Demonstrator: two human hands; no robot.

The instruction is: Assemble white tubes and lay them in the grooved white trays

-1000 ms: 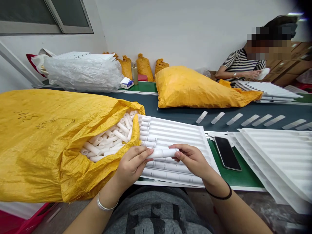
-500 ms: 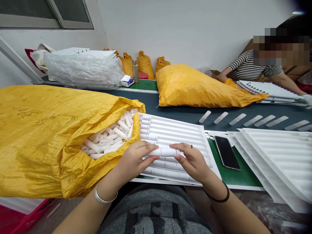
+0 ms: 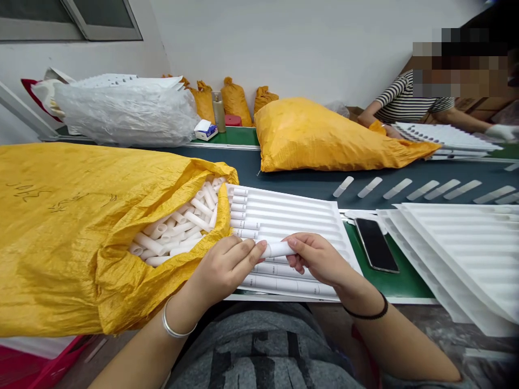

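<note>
Between my two hands is a white plastic tube [image 3: 279, 249], lying nearly level, its right end slightly higher. My left hand [image 3: 227, 266] pinches its left end, the fingers covering that part. The thumb and fingers of my right hand [image 3: 314, 254] close on the right end. Below it, a white ribbed tray [image 3: 298, 208] holds several printed white tubes [image 3: 279, 284] lying in its grooves, the fuller rows nearest me. To the left, a yellow woven sack [image 3: 73, 232] lies with its mouth open, showing many loose white tubes [image 3: 178, 227].
A phone [image 3: 376, 245] and stacked white trays [image 3: 458, 254] are at the right. Frosted tubes [image 3: 411, 188] lie in a row on the dark belt [image 3: 308, 186]. Beyond sit a full yellow sack [image 3: 324, 138] and a plastic-wrapped bundle [image 3: 125, 113]. A person in a striped top is at the far right.
The tube has tilted slightly, its right end rising. My right-hand fingers have curled further under that end, and my left fingers have shifted over the left end. The view has moved a little.
</note>
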